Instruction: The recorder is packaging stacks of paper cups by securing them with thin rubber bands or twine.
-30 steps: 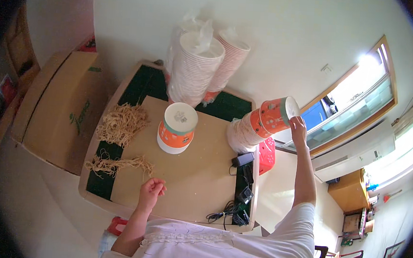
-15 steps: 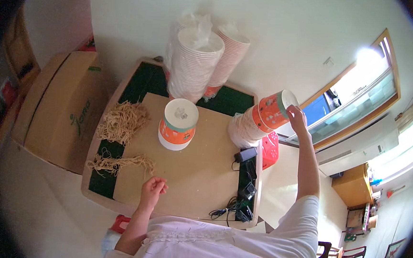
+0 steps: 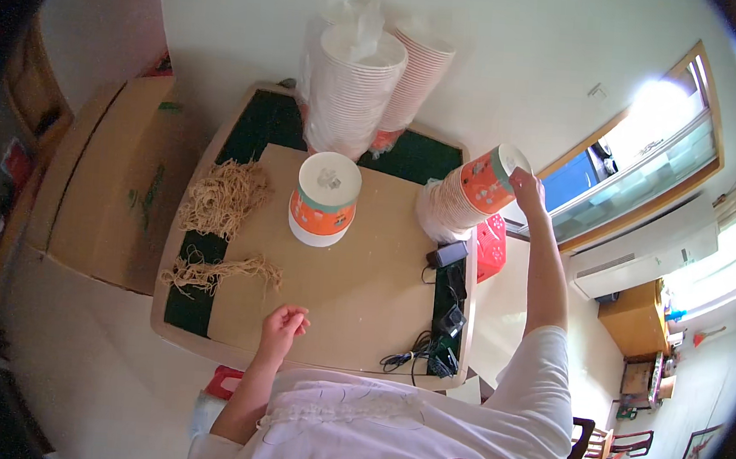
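At the right edge of the table, my right hand grips the base rim of an orange paper tub with a green band and white bottom. That tub sits upside down on the end of a leaning stack of nested white-rimmed tubs, partly wrapped in clear plastic. Over the near part of the table hovers my left hand, its fingers curled with nothing visible in them. Beyond it, another orange paper tub stands upside down on the cardboard sheet, with a white rim below.
Tall plastic-wrapped stacks of paper tubs stand at the back. Tangled tan twine and a smaller bunch lie on the left. Black adapters and cables line the right edge. A large cardboard box sits left of the table.
The top orange tub in the right stack now sits deeper over the one beneath, with my right hand still at its base. My left hand stays curled. The whole view has shifted slightly.
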Demonstrator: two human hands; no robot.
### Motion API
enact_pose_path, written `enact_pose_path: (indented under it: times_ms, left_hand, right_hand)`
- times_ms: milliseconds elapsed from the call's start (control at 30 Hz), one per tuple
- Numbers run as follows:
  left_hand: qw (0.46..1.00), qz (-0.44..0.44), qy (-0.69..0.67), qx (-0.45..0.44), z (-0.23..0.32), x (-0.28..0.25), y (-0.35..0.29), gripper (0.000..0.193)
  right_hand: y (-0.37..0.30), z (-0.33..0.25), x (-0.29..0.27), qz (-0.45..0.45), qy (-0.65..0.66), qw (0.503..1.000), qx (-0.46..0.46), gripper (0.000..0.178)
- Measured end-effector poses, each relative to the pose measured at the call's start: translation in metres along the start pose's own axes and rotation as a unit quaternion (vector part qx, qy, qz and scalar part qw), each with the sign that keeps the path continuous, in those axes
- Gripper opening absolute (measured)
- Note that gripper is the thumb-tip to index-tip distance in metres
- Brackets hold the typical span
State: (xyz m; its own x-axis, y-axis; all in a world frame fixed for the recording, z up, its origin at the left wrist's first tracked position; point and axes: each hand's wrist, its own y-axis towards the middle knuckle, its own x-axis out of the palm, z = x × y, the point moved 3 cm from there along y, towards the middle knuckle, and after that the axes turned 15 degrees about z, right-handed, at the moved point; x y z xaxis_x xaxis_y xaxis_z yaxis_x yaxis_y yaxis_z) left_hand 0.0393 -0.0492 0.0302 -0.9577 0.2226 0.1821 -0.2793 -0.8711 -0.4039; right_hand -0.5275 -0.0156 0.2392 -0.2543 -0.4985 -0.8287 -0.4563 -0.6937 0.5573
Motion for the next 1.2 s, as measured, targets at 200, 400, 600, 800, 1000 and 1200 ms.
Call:
enact_pose_path:
  times_ms: [200, 400, 600, 800, 1000, 1200]
  left_hand:
    - [1.0, -0.009, 0.014, 0.009, 0.008, 0.007, -0.01, 0.011]
    - [0.998, 0.007, 0.031, 0.049, 0.023, 0.002, -0.037, 0.011]
    - [0.965, 0.061, 0.184, 0.178, 0.007, -0.02, -0.034, 0.01]
    - [0.851, 0.052, 0.335, 0.4, 0.007, 0.028, 0.028, 0.015]
    - [0.982, -0.008, 0.17, 0.083, -0.051, 0.051, 0.16, 0.013]
    - [0.999, 0.02, 0.049, 0.002, -0.041, 0.069, 0.205, 0.019]
  right_hand:
    - [-0.004, -0.006, 0.005, 0.009, 0.01, 1.0, 0.021, 0.015]
    - [-0.008, 0.012, 0.018, 0.026, 0.001, 1.0, 0.017, 0.019]
    - [-0.023, -0.05, 0.022, 0.229, 0.005, 0.973, -0.009, 0.021]
    - [-0.07, -0.227, 0.039, 0.025, 0.227, 0.957, -0.178, 0.009]
    - [-0.119, -0.33, 0.074, 0.007, 0.283, 0.939, -0.193, 0.02]
    - [-0.111, -0.34, 0.089, -0.027, 0.216, 0.952, -0.214, 0.01]
